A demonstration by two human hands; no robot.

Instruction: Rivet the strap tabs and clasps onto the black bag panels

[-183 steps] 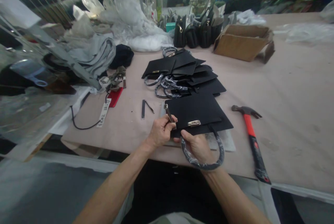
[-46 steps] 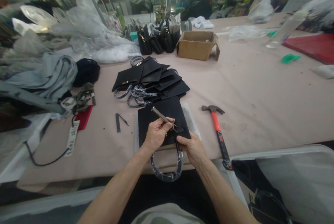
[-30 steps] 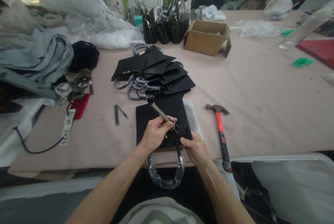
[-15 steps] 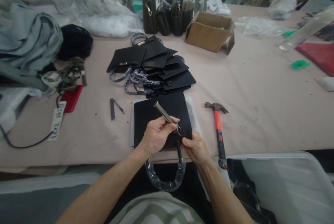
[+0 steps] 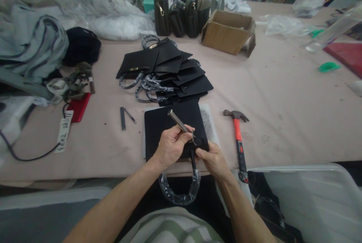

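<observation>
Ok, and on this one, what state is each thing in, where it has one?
Left hand: closed around metal tool
Right hand: pinching black panel at near right corner
Metal tool: tilted, lower end over the panel, contact unclear
Black panel: lying on pale slab
Handle: plastic-wrapped, reaching past near edge of table
Hammer: lying free of both hands
Cardboard box: open, one flap hanging out
Panel pile: fanned out, overlapping
Black bags: standing upright

Dim, diffuse light, faint shadows on the pale table (image 5: pixel 288 99), blur in the distance, stretched picture edges.
</observation>
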